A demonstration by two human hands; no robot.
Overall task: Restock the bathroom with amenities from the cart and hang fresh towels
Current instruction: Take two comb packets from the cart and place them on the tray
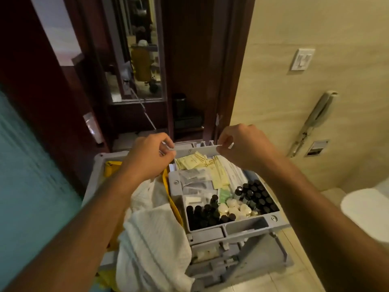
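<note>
Both hands are raised over the far end of the grey housekeeping cart (248, 226). The left hand (150, 157) is curled, its fingers (168, 151) pinched shut on one end of a thin white strip (168, 146); what the strip is cannot be told. The right hand (242, 144) is likewise curled, its fingers pinched on a small white item (231, 146) just above the cart's far rim. Whether the two hands hold one piece or two separate pieces cannot be told, since the stretch between them blends with the cart's pale rim.

In the cart's top tray, the far part holds yellow sachets (194, 162) and cream paper packets (219, 175), with clear wrapped packets (194, 180) toward the tray's left side. The near part of the tray holds small dark-capped bottles (203, 216) in the left corner and more dark bottles (260, 197) in the right corner, with round white caps or soaps (233, 207) between them. Left of the tray, white towels (151, 234) are bundled in the cart's yellow bag (112, 167), spilling over its near edge.

Beyond the cart stands a dark wooden door frame (223, 81) with a mirror (141, 60) past it. Right of the cart, on the beige wall, hang a light switch (302, 59) and a wall telephone (315, 121), and a white toilet (366, 209) sits at the cart's near right
</note>
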